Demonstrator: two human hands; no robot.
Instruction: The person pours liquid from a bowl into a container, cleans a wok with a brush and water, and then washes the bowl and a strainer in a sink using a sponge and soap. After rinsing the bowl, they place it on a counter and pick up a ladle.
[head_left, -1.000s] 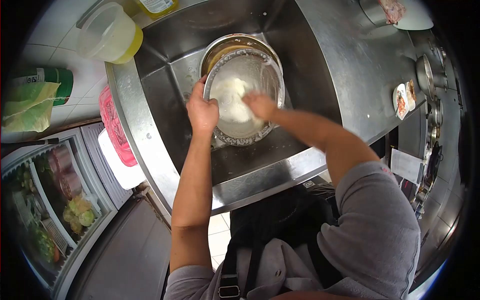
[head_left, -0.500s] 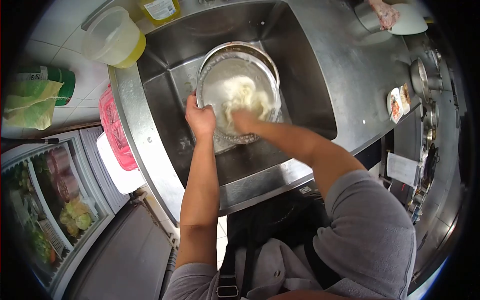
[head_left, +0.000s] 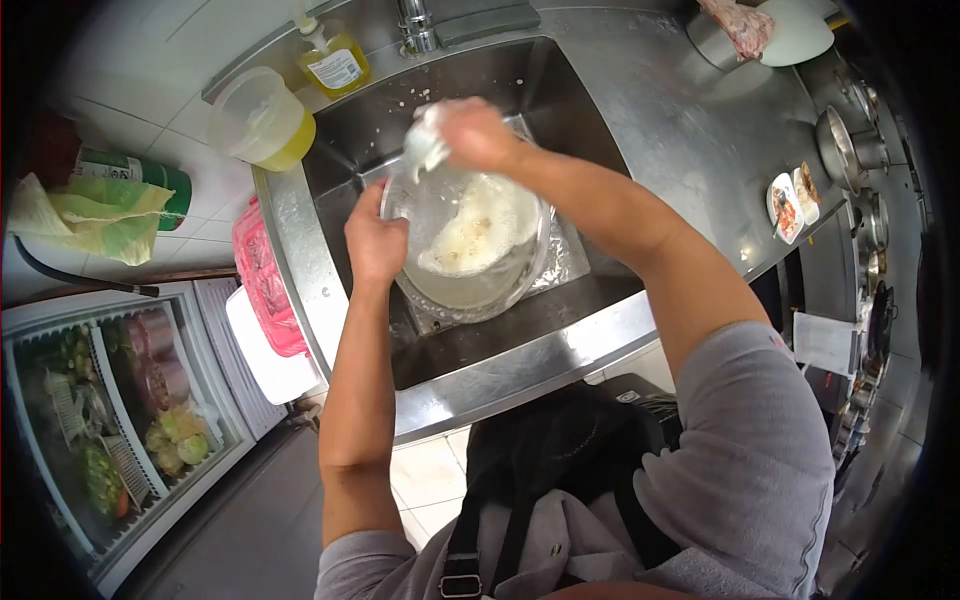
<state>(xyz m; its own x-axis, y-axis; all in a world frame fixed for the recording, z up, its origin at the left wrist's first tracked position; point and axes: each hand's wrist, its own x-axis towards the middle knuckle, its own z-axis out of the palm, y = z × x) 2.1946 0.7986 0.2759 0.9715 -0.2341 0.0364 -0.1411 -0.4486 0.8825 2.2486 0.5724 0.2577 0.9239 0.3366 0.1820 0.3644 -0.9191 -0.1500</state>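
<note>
A round metal bowl (head_left: 470, 300) with soapy water and a patch of white foam (head_left: 480, 235) sits tilted in the steel sink (head_left: 585, 140). My left hand (head_left: 376, 240) grips its left rim, thumb on the inside. At the far rim is my right hand (head_left: 478, 135), smeared by motion, its fingers closed round a whitish, foam-covered scrubbing pad (head_left: 426, 143). Blur hides the pad's exact shape.
A soap bottle (head_left: 335, 65) and a clear tub of yellow liquid (head_left: 262, 125) stand behind the sink at left, near the faucet (head_left: 416, 28). Small dishes (head_left: 785, 208) sit on the right counter. An open fridge (head_left: 130, 400) is at lower left.
My right hand has moved from inside the bowl up to its far rim with the pad. Foam has gathered in the bowl's middle, and the bowl sits more tilted. The view has shifted.
</note>
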